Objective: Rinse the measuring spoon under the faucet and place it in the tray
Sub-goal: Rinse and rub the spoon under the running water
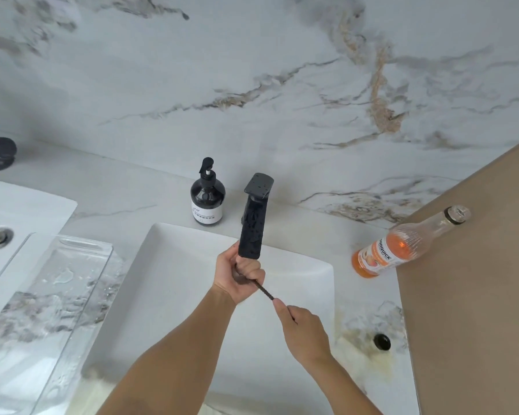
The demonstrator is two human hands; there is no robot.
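Marble wall [252, 70] with grey and brown veins is seen behind a pale countertop [126, 205]. A white rectangular sink [174, 265] is set into this countertop, and a second basin [18, 211] with a metal drain is partly visible at the far left. A clear tray [69, 283], wet with drops, is laid on the counter just left of the sink. A black faucet [253, 223] is mounted behind the sink, and its spout reaches over the basin. An orange drink bottle [402, 244] without cap is placed at the right, and its black cap [382, 342] is lying on the counter well apart from it. A dark soap pump bottle [207, 199] is standing just left of the faucet.

The measuring spoon [264, 290] is held directly under the spout, over the sink. Its bowl end is enclosed by the left hand [240, 280], whose fingers are curled tightly around it, so the bowl is hidden. The end of the dark ribbed handle is pinched by the right hand [303, 330] between thumb and forefinger; the other fingers are folded in. Whether water is running cannot be told.
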